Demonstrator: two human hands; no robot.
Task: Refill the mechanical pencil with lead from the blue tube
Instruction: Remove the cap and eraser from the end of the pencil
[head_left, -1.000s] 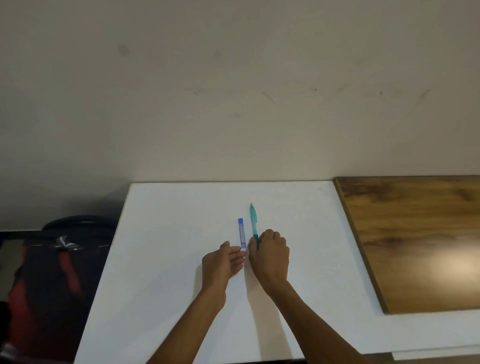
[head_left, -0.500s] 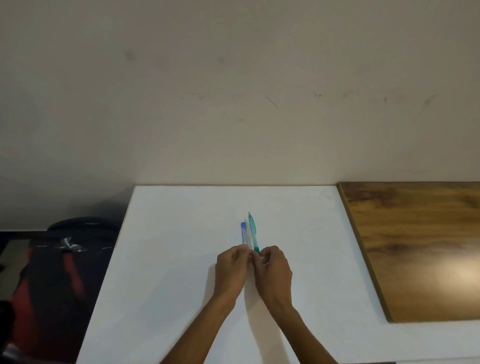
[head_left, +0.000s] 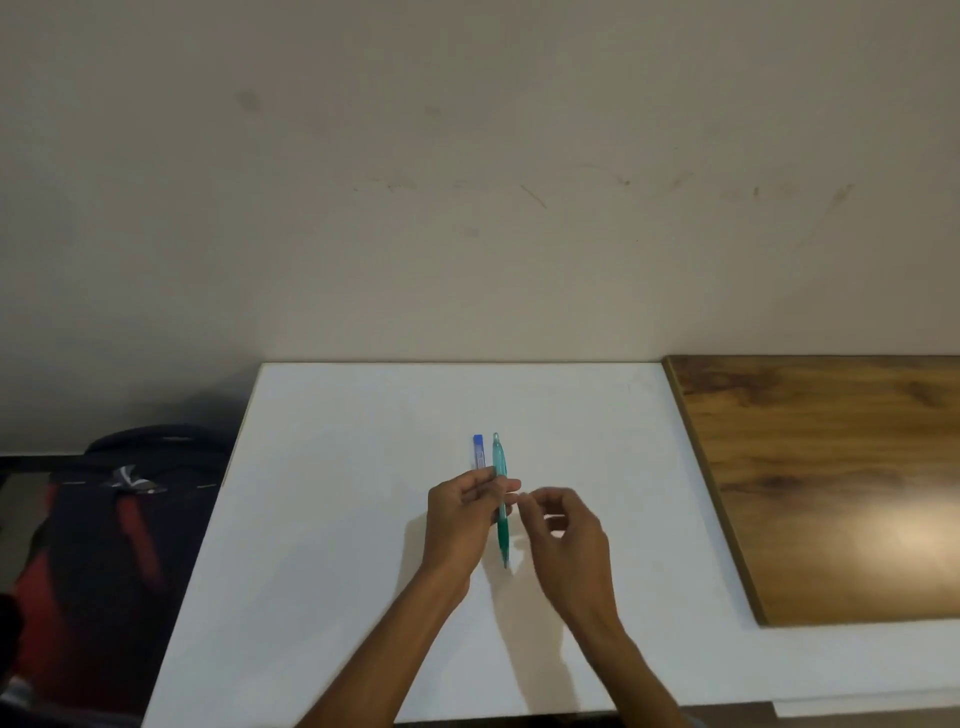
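The green mechanical pencil (head_left: 502, 525) points away from me over the white table (head_left: 332, 519), its near tip between my two hands. My left hand (head_left: 460, 519) pinches it at mid-length with thumb and fingertips. The blue lead tube (head_left: 479, 451) stands out just left of the pencil, parallel to it. Its near end is hidden behind my left fingers, so I cannot tell whether it is held or lying on the table. My right hand (head_left: 566, 540) hovers just right of the pencil, fingers loosely curled and apart from it, with nothing in them.
A wooden board (head_left: 831, 478) covers the table's right side. A dark bag with red parts (head_left: 104, 525) sits on the floor off the left edge. A plain wall rises right behind the table.
My right hand has let go of the pencil and drawn off to the right. My left hand has taken hold of the pencil, which now sits higher and nearer to me.
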